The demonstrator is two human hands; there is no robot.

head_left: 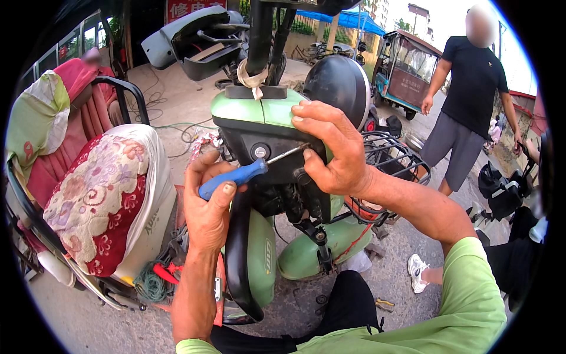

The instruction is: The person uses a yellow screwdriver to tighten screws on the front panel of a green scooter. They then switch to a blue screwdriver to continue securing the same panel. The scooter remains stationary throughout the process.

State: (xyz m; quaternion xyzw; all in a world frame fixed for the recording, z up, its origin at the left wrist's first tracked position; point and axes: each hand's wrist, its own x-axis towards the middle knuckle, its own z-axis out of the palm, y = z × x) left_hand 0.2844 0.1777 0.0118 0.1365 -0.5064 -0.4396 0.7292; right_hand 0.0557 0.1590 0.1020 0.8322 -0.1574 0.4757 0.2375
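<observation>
My left hand (pixel 207 203) is closed round the blue handle of a screwdriver (pixel 234 179). The metal shaft slants up to the right, its tip against the black panel (pixel 250 137) of a green electric scooter (pixel 239 112). A round key lock (pixel 260 151) sits in that panel, just above the handle's end. My right hand (pixel 331 147) grips the panel's right edge: the fingers lie over the green top cover, and the thumb presses close to the screwdriver tip. Below, the scooter's green front fender (pixel 315 251) and black-edged leg shield (pixel 259 259) show.
A seat draped with a floral cloth (pixel 97 200) stands at left, with green cord (pixel 152 283) beside it. Behind the scooter are a black wire basket (pixel 389 171) and a black rounded case (pixel 339 88). A person in dark clothes (pixel 471 88) stands at right; yellow-handled pliers (pixel 384 304) lie on the ground.
</observation>
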